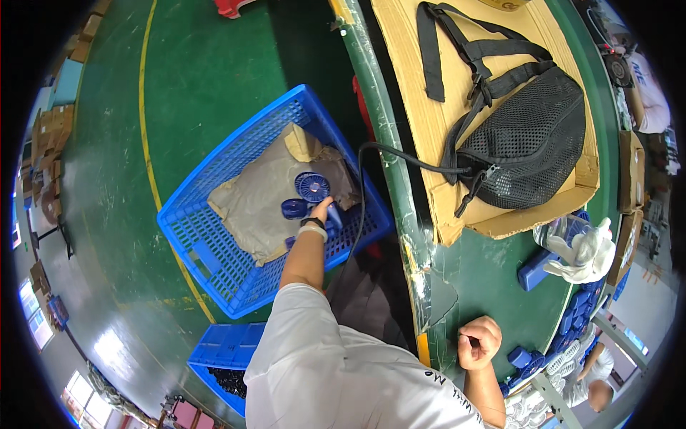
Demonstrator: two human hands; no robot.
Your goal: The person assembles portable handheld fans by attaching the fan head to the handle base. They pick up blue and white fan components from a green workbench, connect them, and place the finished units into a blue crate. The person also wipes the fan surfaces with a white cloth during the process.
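My left hand [324, 212] reaches down into a blue plastic crate [207, 264] on my left. Its fingers are closed around the lower part of a small dark blue handheld fan [312, 187], whose round grille faces up. Beside it, more blue fan pieces [294, 209] lie on a crumpled grey-brown sheet [254, 187] that lines the crate. Over the green workbench [471, 275], my right hand [480, 342] is curled into a loose fist, with nothing seen in it.
On the bench, a black mesh bag with straps [529, 143] lies in a cardboard tray [400, 43]. White gloves [589, 254] and several blue fan parts [572, 322] are at the right. A dark cord hangs over the bench edge. Another blue bin [229, 343] stands below the crate.
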